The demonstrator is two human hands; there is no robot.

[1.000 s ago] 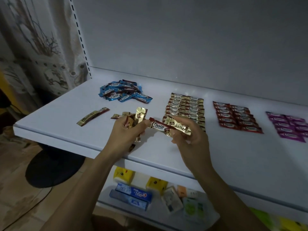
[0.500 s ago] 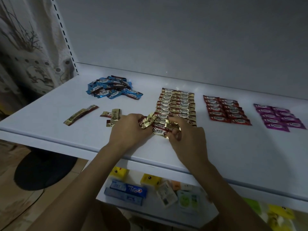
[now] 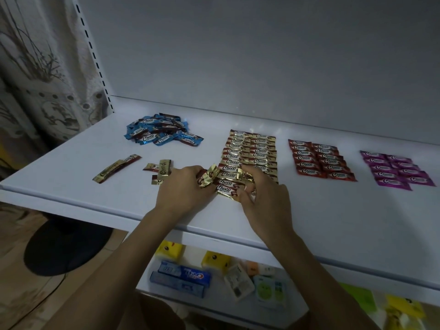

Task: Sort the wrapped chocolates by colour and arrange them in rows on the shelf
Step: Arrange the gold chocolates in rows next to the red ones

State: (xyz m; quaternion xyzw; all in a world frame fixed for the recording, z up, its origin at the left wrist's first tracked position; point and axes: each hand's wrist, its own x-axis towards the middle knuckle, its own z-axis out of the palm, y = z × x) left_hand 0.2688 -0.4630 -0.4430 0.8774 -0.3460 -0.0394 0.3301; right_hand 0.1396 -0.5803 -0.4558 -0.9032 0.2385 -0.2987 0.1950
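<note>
- Left of the two-column rows of gold foil chocolates (image 3: 252, 153), farther back, lies a heap of blue-wrapped chocolates (image 3: 164, 135) printed "Choco".
- At the rows' near-left corner, our left hand (image 3: 183, 189) grips a bunch of spare gold chocolates (image 3: 208, 178).
- At their near end, our right hand (image 3: 264, 198) pinches one gold-wrapped "Choco" bar (image 3: 226, 189); we should lay it flush, parallel, label up.

Dim, bluish light. A plain grey back panel (image 3: 262, 55) rises behind a white shelf (image 3: 333, 222). At left stand a slotted upright rail (image 3: 91, 51) and a patterned curtain (image 3: 35, 67). Below lies a brownish floor (image 3: 14, 253) with a dark round base (image 3: 64, 246).
</note>
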